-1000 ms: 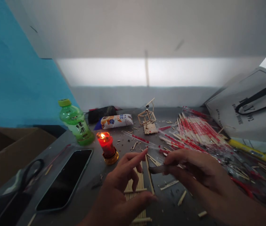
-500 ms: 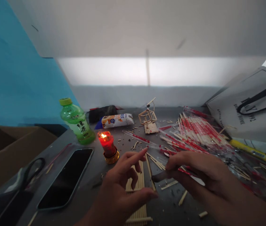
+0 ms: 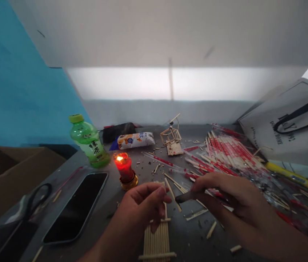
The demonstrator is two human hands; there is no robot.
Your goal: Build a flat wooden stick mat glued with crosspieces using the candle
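My left hand [image 3: 145, 205] is over a flat raft of bamboo sticks [image 3: 156, 242], its thumb and fingers drawn together. Whatever lies between those fingertips, if anything, is hidden. A single stick [image 3: 173, 195] slants just right of the fingertips, apart from them. Between thumb and fingers, my right hand [image 3: 222, 203] grips a small dark tool with a blackened blade-like tip [image 3: 183, 197]. That tip points left, close to the slanted stick. Crosswise sticks lie over the raft, one [image 3: 158, 255] near its front end.
A lit red candle [image 3: 124, 168] stands left of the hands, near a phone [image 3: 76, 209] and a green bottle [image 3: 90, 143]. Behind are a snack packet [image 3: 135, 141] and a small stick model [image 3: 172, 140]. Wrapped chopsticks [image 3: 227, 149], a yellow cutter [image 3: 292, 175] and a paper bag [image 3: 292, 123] occupy the right.
My left hand's spread thumb and finger have closed together and pulled back left from the slanted stick, uncovering more of the raft. My right hand still holds the dark tool, almost unmoved.
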